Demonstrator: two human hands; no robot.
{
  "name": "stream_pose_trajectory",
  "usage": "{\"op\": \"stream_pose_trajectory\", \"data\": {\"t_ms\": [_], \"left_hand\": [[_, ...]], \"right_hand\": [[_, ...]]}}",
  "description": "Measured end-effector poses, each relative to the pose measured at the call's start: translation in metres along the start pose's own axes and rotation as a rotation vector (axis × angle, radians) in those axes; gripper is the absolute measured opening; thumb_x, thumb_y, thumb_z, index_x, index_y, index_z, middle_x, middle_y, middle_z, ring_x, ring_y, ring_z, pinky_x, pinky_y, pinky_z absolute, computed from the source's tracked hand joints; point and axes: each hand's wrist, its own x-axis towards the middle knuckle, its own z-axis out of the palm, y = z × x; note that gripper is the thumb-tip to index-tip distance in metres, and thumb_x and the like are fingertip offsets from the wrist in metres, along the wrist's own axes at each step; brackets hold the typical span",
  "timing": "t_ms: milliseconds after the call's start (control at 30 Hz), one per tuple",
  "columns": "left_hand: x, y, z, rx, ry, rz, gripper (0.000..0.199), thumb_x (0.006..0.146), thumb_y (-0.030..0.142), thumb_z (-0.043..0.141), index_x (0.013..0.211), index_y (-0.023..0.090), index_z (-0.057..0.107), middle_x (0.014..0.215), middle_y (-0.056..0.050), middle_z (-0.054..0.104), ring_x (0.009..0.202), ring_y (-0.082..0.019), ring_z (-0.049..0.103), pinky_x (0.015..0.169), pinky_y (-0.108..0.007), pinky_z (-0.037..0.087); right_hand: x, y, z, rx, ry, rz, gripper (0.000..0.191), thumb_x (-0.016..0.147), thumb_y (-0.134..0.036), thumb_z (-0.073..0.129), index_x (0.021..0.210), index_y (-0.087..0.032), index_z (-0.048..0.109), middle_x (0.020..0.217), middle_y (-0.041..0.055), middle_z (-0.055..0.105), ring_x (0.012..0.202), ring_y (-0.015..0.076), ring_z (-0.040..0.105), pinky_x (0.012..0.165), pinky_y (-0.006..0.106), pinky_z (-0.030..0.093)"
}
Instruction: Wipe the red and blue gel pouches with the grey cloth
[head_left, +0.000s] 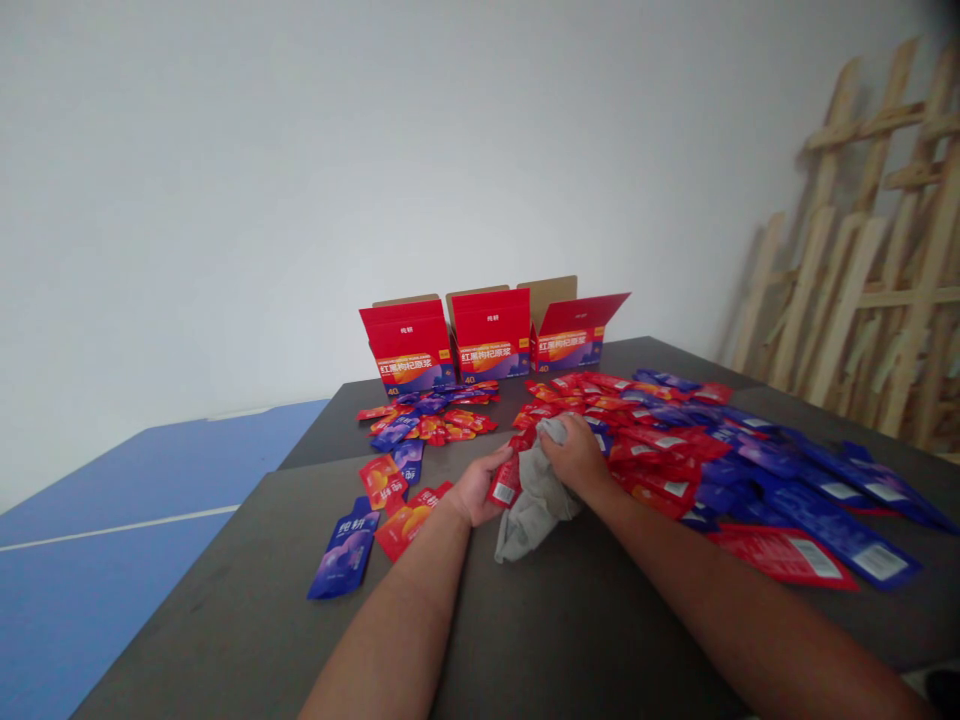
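My left hand (478,492) is closed on a red pouch (505,484) with a white barcode label, held above the dark table (525,650). A grey cloth (536,500) is bunched in my right hand (579,455) and hangs down beside the pouch, covering part of it. To the left of my left hand lie orange-red pouches (412,522) and a blue pouch (345,550), printed sides up. A large heap of red pouches (667,445) and blue pouches (795,480) spreads to the right of my right hand.
Three open red cartons, a left one (411,350), a middle one (493,340) and a right one (574,335), stand along the back. A smaller pouch pile (442,425) lies before them. A blue table (172,500) adjoins at left; wooden frames (885,260) lean at right.
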Motion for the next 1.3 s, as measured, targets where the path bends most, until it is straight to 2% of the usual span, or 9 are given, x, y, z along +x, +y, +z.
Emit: {"op": "stream_pose_trajectory", "data": {"t_ms": [133, 300, 400, 467, 600, 733, 867, 1133, 1300], "left_hand": [[0.0, 0.006, -0.001, -0.078, 0.015, 0.02, 0.041, 0.085, 0.038, 0.052, 0.115, 0.01, 0.06, 0.096, -0.012, 0.07, 0.091, -0.025, 0.066, 0.086, -0.036, 0.046], [0.0, 0.011, -0.002, -0.092, 0.038, 0.051, 0.048, 0.084, 0.046, 0.051, 0.113, 0.01, 0.062, 0.094, -0.013, 0.069, 0.084, -0.025, 0.066, 0.08, -0.036, 0.047], [0.0, 0.01, -0.003, -0.071, 0.022, -0.001, 0.051, 0.083, 0.052, 0.051, 0.11, 0.011, 0.064, 0.089, -0.012, 0.069, 0.083, -0.025, 0.066, 0.077, -0.034, 0.048], [0.0, 0.008, -0.003, -0.054, 0.01, -0.053, 0.054, 0.082, 0.057, 0.05, 0.107, 0.011, 0.065, 0.087, -0.012, 0.07, 0.084, -0.026, 0.066, 0.078, -0.035, 0.048], [-0.001, 0.0, 0.0, -0.003, -0.02, -0.128, 0.057, 0.082, 0.06, 0.05, 0.107, 0.011, 0.063, 0.088, -0.013, 0.07, 0.088, -0.027, 0.066, 0.082, -0.036, 0.047], [0.0, -0.006, 0.001, 0.077, -0.055, 0.004, 0.043, 0.078, 0.035, 0.066, 0.118, 0.019, 0.057, 0.094, -0.008, 0.07, 0.089, -0.023, 0.066, 0.085, -0.035, 0.047], [0.001, -0.008, 0.0, 0.149, -0.061, 0.093, 0.056, 0.067, 0.013, 0.073, 0.119, 0.024, 0.055, 0.094, -0.005, 0.068, 0.086, -0.021, 0.067, 0.083, -0.033, 0.048], [0.001, -0.005, 0.001, 0.171, -0.034, 0.103, 0.073, 0.056, 0.0, 0.065, 0.123, 0.026, 0.053, 0.093, -0.003, 0.067, 0.081, -0.021, 0.067, 0.075, -0.03, 0.05], [0.002, -0.005, 0.0, 0.181, -0.048, 0.102, 0.079, 0.053, -0.002, 0.06, 0.125, 0.027, 0.051, 0.095, -0.002, 0.067, 0.081, -0.022, 0.067, 0.072, -0.029, 0.05]], "right_hand": [[-0.006, -0.011, -0.003, 0.068, -0.051, -0.136, 0.013, 0.079, -0.027, 0.056, 0.09, -0.019, 0.057, 0.09, 0.0069, 0.055, 0.088, 0.0225, 0.054, 0.082, 0.038, 0.048], [-0.03, -0.034, -0.002, 0.168, -0.428, -0.553, 0.028, 0.076, -0.017, 0.058, 0.104, -0.02, 0.055, 0.099, 0.0075, 0.054, 0.094, 0.0212, 0.053, 0.083, 0.037, 0.049], [-0.04, -0.042, 0.002, 0.14, -0.549, -0.662, 0.032, 0.072, -0.013, 0.059, 0.104, -0.019, 0.056, 0.098, 0.0075, 0.054, 0.093, 0.0211, 0.052, 0.082, 0.036, 0.05], [-0.041, -0.043, 0.005, 0.123, -0.515, -0.613, 0.034, 0.073, -0.012, 0.058, 0.106, -0.019, 0.055, 0.1, 0.0082, 0.054, 0.096, 0.0215, 0.052, 0.085, 0.037, 0.049], [-0.033, -0.035, 0.01, 0.13, -0.321, -0.372, 0.026, 0.078, -0.015, 0.054, 0.104, -0.019, 0.054, 0.102, 0.0088, 0.052, 0.098, 0.0224, 0.051, 0.089, 0.04, 0.047], [-0.025, -0.023, 0.013, 0.142, -0.188, -0.205, 0.019, 0.082, -0.019, 0.051, 0.101, -0.02, 0.053, 0.1, 0.0086, 0.051, 0.097, 0.0234, 0.052, 0.088, 0.043, 0.047], [-0.024, -0.015, 0.013, 0.157, -0.238, -0.201, 0.017, 0.082, -0.02, 0.051, 0.099, -0.019, 0.053, 0.1, 0.0088, 0.051, 0.095, 0.0235, 0.053, 0.085, 0.042, 0.048], [-0.024, -0.011, 0.018, 0.104, -0.197, -0.214, 0.015, 0.085, -0.022, 0.05, 0.1, -0.018, 0.052, 0.099, 0.0098, 0.05, 0.097, 0.0245, 0.052, 0.09, 0.044, 0.047], [-0.023, -0.008, 0.019, 0.104, -0.192, -0.22, 0.015, 0.086, -0.022, 0.049, 0.101, -0.018, 0.052, 0.099, 0.0094, 0.051, 0.098, 0.0243, 0.052, 0.091, 0.045, 0.047]]}}
